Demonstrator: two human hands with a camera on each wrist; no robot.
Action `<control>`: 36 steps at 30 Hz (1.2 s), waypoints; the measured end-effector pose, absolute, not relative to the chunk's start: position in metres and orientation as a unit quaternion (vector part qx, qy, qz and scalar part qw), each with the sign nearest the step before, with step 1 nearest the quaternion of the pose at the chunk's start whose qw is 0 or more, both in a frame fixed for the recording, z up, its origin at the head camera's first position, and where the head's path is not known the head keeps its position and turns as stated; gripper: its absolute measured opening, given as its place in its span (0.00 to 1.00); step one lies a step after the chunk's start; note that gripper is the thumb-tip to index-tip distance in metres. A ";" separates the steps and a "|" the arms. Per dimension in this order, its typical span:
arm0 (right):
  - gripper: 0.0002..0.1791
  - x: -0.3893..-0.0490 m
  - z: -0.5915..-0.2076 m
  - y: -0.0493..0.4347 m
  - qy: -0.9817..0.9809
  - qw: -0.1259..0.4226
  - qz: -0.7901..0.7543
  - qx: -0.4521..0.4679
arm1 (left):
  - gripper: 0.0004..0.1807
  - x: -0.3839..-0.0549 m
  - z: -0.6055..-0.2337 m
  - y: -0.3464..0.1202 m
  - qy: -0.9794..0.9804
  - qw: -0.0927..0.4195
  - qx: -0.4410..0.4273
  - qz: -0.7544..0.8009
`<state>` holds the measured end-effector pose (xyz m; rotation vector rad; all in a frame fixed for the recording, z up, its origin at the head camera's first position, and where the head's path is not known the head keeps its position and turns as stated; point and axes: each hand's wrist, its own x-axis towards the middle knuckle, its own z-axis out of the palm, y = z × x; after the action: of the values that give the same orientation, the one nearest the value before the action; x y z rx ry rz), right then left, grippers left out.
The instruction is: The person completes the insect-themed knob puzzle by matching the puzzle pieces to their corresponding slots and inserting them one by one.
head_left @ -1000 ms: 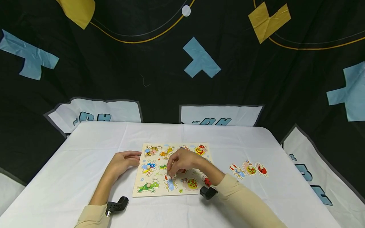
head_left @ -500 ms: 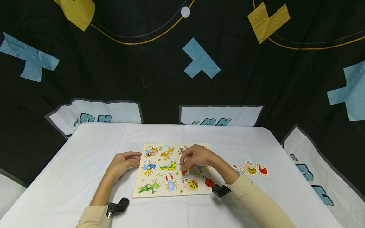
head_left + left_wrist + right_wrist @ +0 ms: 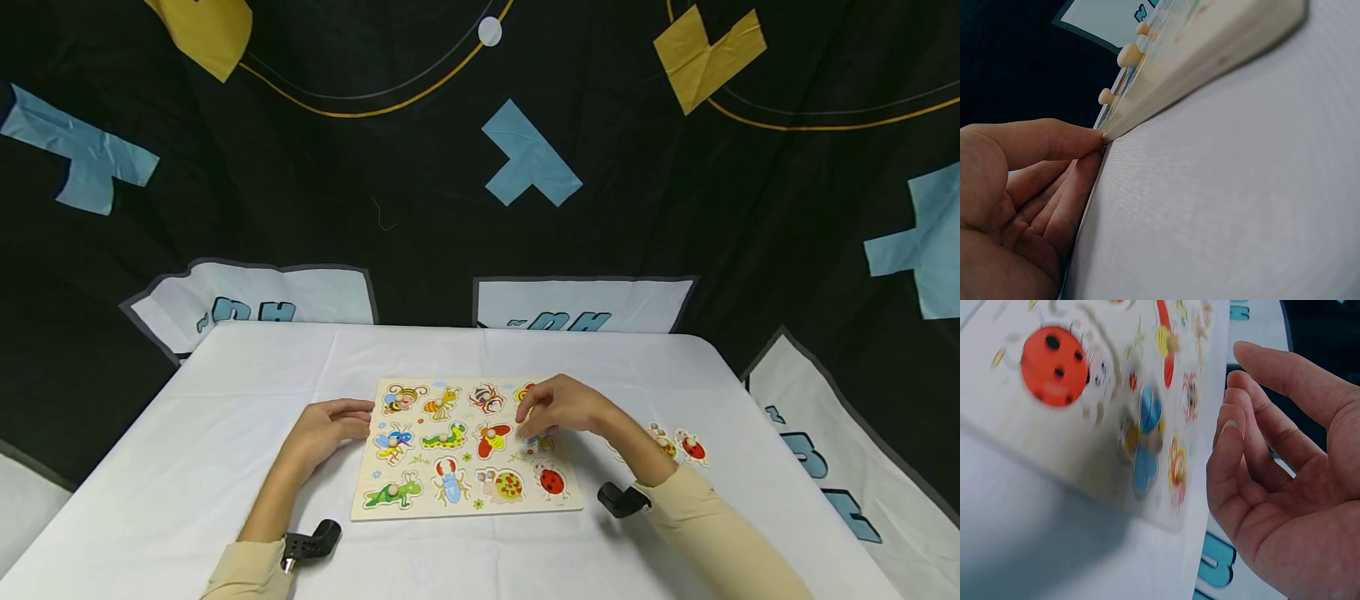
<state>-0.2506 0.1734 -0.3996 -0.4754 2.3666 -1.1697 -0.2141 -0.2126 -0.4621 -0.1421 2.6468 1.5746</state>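
A wooden peg puzzle board (image 3: 416, 511) with bug pictures lies on the table. My left hand (image 3: 318, 433) rests at its left edge; in the left wrist view the thumb and a finger (image 3: 1054, 140) touch the board's edge. Over the board's right side hovers my right hand (image 3: 562, 407), fingers loosely bent and holding nothing. Below it sits a blue-winged bug piece (image 3: 1146, 447) with a knob. No knobs show on the beetle (image 3: 450, 482), snail (image 3: 504, 484) and ladybug (image 3: 551, 480) pictures along the front row. A knobbed grasshopper piece (image 3: 393, 492) is at the front left.
Right of the board, a loose snail piece (image 3: 664, 444) and ladybug piece (image 3: 691, 447) lie on the white tablecloth (image 3: 450, 567). Beside them a third piece (image 3: 615, 451) is mostly hidden by my right forearm. A black curtain (image 3: 420, 217) hangs behind the table.
My right hand has moved right across the board, from the beetle picture past the red-winged piece to the blue-winged piece, uncovering the middle. My left hand has stayed at the edge.
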 end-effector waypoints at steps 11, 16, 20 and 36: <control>0.13 -0.252 -0.400 0.215 0.871 0.211 -0.420 -0.142 | 0.26 -0.215 -0.463 -0.213 0.856 0.030 -0.046 0.514; 0.14 -0.251 -0.401 0.229 0.875 0.211 -0.418 -0.121 | 0.26 -0.217 -0.463 -0.213 0.858 0.029 -0.043 0.511; 0.14 -0.250 -0.401 0.239 0.878 0.210 -0.416 -0.109 | 0.26 -0.217 -0.464 -0.213 0.857 0.030 -0.040 0.512; 0.15 -0.244 -0.414 0.280 0.893 0.206 -0.390 -0.087 | 0.26 -0.216 -0.464 -0.212 0.854 0.030 -0.049 0.516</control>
<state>-0.2442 0.2795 -0.4141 -0.2418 2.4892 -1.0856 -0.2161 -0.2121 -0.4643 -0.1515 2.6347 1.5926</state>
